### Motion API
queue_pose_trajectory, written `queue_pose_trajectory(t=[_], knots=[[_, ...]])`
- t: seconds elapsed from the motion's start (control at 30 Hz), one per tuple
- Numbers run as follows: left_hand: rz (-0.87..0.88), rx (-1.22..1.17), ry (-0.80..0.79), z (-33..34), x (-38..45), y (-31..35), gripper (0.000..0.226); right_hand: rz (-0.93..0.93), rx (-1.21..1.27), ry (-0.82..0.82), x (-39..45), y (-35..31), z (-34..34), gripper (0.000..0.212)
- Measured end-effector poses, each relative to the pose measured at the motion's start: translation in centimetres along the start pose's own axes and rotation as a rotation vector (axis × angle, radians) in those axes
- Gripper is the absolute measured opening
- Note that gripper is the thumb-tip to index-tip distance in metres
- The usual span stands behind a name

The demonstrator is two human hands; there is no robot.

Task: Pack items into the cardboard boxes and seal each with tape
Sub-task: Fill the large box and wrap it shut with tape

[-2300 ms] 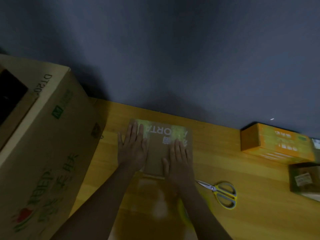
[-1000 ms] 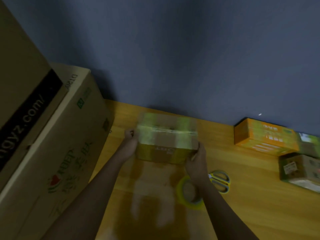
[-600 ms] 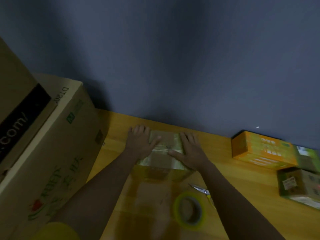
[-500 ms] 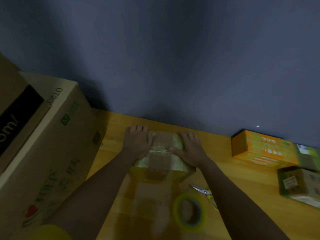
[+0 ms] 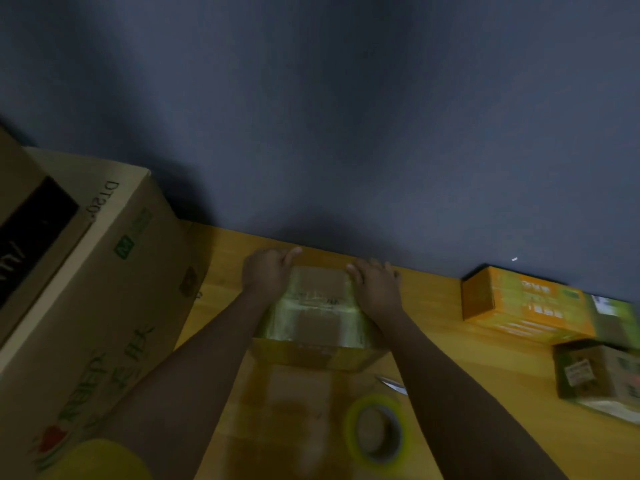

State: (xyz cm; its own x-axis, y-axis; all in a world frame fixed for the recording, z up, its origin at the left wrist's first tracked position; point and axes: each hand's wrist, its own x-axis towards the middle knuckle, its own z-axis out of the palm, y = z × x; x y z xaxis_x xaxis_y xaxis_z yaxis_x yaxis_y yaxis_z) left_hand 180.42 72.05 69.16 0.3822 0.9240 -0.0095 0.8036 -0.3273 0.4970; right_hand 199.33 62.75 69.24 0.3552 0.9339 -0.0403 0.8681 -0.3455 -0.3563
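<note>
The tape is being pressed down on the box (image 5: 317,306) by flat left hand (image 5: 265,271) and right hand (image 5: 375,284); next, the roll (image 5: 375,429) may be needed.

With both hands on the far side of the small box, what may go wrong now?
1. The scissors lie open-bladed beside the right forearm; pulling back may brush the blades.
2. The tape roll sits near the table's front; an elbow could knock it off.
3. The left hand and right hand may tip the box.

Left hand (image 5: 268,271) and right hand (image 5: 375,284) reach forward (fingers curled downward).
</note>
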Motion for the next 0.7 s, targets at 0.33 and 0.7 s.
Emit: queue_pose_trajectory(t=[0.33, 0.7], knots=[[-0.411, -0.538, -0.271, -0.9, -4.0, -1.3, 0.084, 0.12, -0.002, -0.121, -3.2, -1.9, 0.3, 0.052], [-0.136, -0.815, -0.305, -1.6, -9.6, -4.5, 0.057, 0.038, 0.431, 0.253, -12.8, 0.2, 4.2, 0.021]])
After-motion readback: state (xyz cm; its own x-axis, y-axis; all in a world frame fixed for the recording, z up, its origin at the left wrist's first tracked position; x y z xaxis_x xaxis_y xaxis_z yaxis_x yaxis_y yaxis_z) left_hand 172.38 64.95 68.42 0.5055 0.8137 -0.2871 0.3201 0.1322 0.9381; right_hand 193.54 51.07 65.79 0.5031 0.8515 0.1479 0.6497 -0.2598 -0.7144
